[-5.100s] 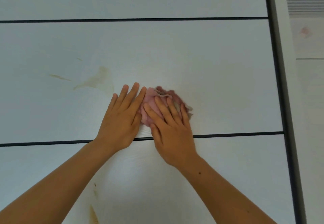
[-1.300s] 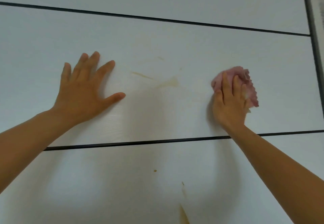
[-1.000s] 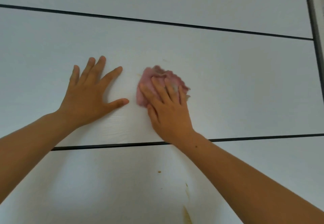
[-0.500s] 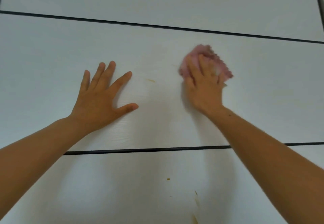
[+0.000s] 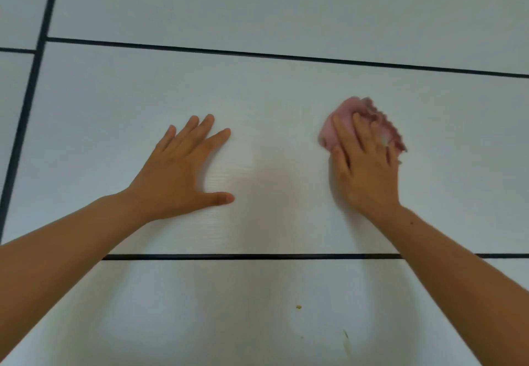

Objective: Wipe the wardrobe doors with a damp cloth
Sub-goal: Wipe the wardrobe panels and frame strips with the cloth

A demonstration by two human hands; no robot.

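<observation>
Two hands: the left hand (image 5: 183, 174) and the right hand (image 5: 366, 165). One pink cloth (image 5: 340, 119). Three white door panels, stacked: top panel (image 5: 286, 2), middle panel (image 5: 272, 102), bottom panel (image 5: 200, 308). Two long dark lines between them, upper line (image 5: 286, 56) and lower line (image 5: 243, 257), plus one upright line (image 5: 28, 102) at the left. On the bottom panel, one yellowish spot (image 5: 298, 306) and one thin dark streak (image 5: 346, 334).

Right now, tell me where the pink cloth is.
Head view, right of centre: the pink cloth is pressed under the right hand against the middle door panel.
</observation>
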